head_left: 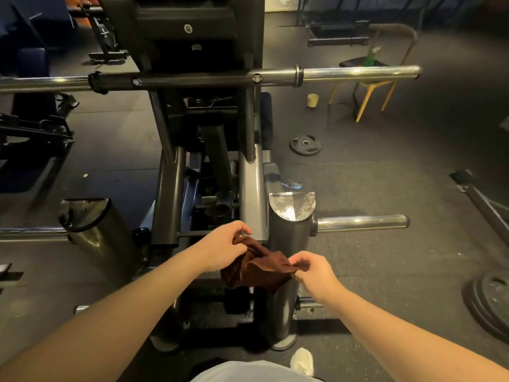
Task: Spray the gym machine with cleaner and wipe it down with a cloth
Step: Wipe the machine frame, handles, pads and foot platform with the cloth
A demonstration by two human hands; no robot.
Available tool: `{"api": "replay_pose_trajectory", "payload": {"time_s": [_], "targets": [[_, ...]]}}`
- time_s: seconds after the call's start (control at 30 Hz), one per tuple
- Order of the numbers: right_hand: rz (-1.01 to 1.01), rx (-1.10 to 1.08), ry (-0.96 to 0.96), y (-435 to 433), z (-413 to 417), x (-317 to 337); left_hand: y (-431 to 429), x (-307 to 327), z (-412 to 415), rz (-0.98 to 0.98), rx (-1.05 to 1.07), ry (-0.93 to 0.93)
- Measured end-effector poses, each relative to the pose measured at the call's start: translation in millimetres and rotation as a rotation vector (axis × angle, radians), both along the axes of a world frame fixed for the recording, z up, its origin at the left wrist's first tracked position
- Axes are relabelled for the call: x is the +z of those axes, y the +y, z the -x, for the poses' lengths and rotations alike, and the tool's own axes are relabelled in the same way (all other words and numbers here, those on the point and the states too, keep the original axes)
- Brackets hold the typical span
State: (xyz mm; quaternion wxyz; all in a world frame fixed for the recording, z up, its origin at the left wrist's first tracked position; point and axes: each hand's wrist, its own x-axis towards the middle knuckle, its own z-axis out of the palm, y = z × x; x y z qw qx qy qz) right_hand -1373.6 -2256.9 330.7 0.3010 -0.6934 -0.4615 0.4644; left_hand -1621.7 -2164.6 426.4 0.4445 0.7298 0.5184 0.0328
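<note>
Hands are stretching a brown cloth [257,267] just in front of the gym machine [253,188]: left hand [224,248] and right hand [312,268] are each pinching an edge.

Just behind cloth [259,267], pinched by left hand [223,245] and right hand [311,268]: grey post [289,235], upright, chrome-capped. Jutting right from it: chrome peg [363,223]. Between the two grey rails [252,194]: narrow gap, crowded with dark mechanism. Farther back, barring the full width: chrome crossbar [358,73]. Open floor [385,172] right of post, save weight plate [305,144] lying flat and stacked plates [490,301] at right edge
</note>
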Motion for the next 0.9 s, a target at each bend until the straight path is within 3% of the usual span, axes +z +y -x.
{"api": "replay_pose_trajectory", "payload": {"time_s": [0.23,0.4,0.53,0.73,0.83,0.9], "targets": [[0.015,0.242,-0.090,3.0,16.2,32.3,-1.7,24.9,-4.7,-0.140,-0.218,0.082],[-0.062,0.375,0.091,15.3,56.3,61.5,-4.5,35.4,-4.7,-0.127,-0.358,0.072],[-0.048,0.399,0.055,21.0,73.3,66.8,-0.5,38.2,7.7,-0.101,-0.370,0.116],[0.021,0.427,0.081,22.1,82.1,72.4,-1.4,8.9,35.8,-0.098,-0.177,0.151],[0.032,0.375,0.150,22.5,88.2,71.8,-8.3,-17.5,43.1,-0.118,0.041,0.084],[0.034,0.275,0.236,23.8,92.1,69.5,-11.2,-37.3,47.2,-0.015,0.212,0.047]]}}
